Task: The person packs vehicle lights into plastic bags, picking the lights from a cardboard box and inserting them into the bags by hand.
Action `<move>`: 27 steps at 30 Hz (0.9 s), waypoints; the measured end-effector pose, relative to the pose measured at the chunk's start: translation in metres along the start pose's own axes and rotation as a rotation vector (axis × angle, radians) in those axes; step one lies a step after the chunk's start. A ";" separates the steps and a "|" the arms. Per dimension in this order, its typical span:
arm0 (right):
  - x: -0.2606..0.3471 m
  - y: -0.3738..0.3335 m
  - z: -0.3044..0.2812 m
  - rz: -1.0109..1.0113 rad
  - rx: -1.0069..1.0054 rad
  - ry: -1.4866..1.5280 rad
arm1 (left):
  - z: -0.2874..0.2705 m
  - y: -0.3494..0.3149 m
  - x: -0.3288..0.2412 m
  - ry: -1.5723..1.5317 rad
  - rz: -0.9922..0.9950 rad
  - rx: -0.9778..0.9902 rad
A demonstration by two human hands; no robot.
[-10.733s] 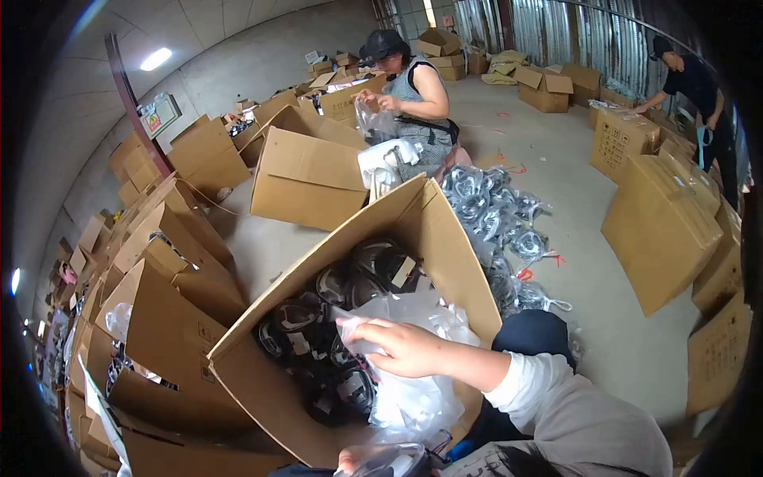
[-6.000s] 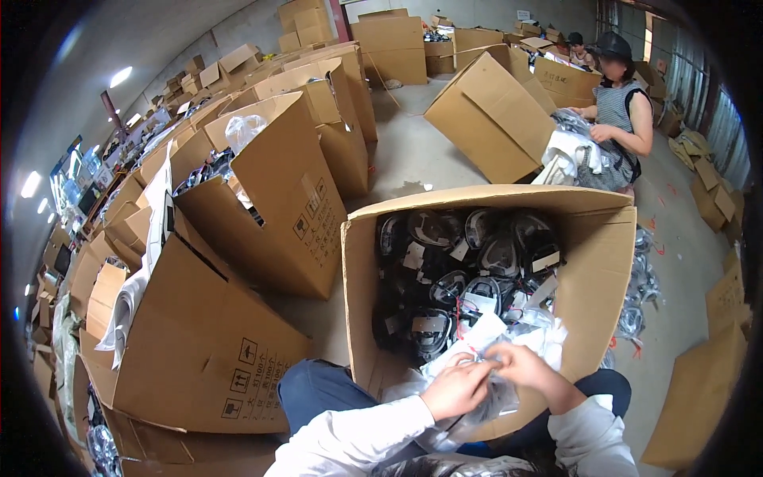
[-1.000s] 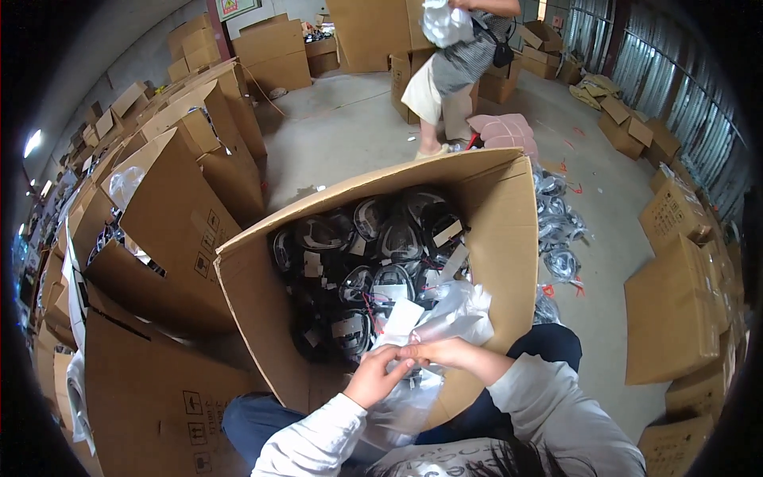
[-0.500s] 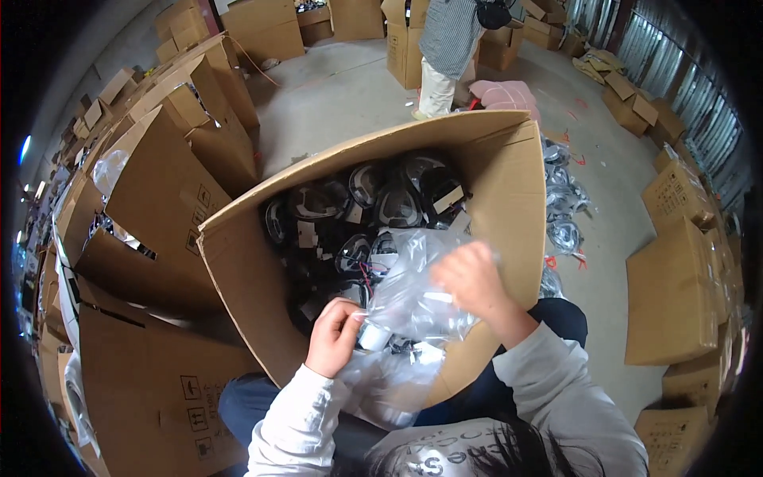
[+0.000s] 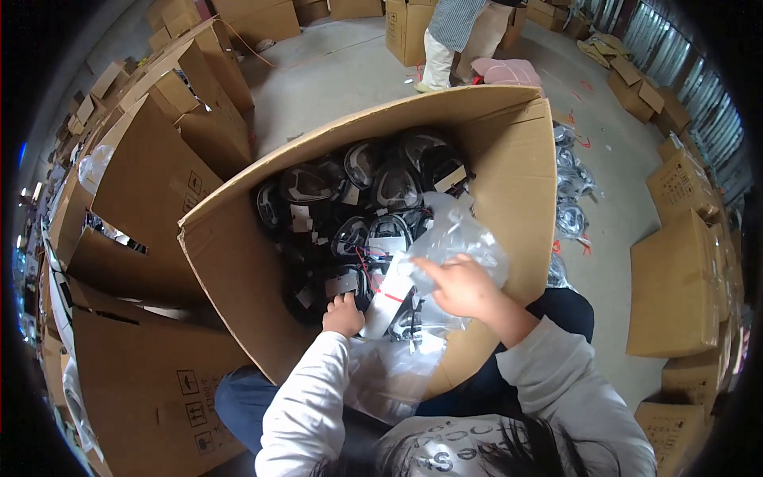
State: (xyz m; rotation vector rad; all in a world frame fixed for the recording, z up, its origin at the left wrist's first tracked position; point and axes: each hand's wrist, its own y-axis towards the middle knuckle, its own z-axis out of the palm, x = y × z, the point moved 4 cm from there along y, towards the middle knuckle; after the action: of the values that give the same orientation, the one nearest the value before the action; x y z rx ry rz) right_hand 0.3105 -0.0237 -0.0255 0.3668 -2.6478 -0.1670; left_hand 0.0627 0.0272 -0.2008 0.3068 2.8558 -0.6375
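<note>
An upright cardboard box [image 5: 230,238] stands between my knees. It holds several black rounded units [image 5: 397,184] with shiny clear fronts and white tags; their exact kind I cannot tell. My left hand [image 5: 343,315] reaches inside, fingers bent over the edge of a near black unit [image 5: 354,278] with a white label. Beside it leans a long white strip [image 5: 388,298] with a red band round it. My right hand [image 5: 465,288] has its forefinger stretched toward the strip's top. Its other fingers are curled against a crumpled clear plastic bag [image 5: 457,226]. More clear plastic [image 5: 389,374] drapes over the near rim.
Tall open cartons [image 5: 159,175] crowd the left side. Bagged bundles with red ties [image 5: 571,187] lie on the floor at right, and stacked cartons [image 5: 675,286] stand beyond them. A person [image 5: 449,48] stands past the box near a pink cushion-like thing [image 5: 509,73].
My left hand has left the plastic and gone down into the box. My right hand has moved slightly down, shifting the bag aside, and the white strip with its red band now shows.
</note>
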 end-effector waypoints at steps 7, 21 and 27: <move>-0.103 0.007 0.118 0.682 0.527 -0.083 | 0.076 0.031 0.034 -0.011 -0.022 -0.210; -0.124 0.024 0.256 0.404 0.108 0.446 | 0.086 0.012 0.078 -0.289 -0.094 -0.394; -0.133 0.016 0.285 0.311 -0.062 0.108 | 0.088 -0.008 0.054 0.005 -0.156 -0.344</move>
State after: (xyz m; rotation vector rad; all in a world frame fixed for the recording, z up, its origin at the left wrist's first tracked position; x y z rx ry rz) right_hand 0.2906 0.0458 -0.3325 -0.0570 -2.5466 -0.1249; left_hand 0.0216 -0.0097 -0.2890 0.0315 2.9434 -0.1608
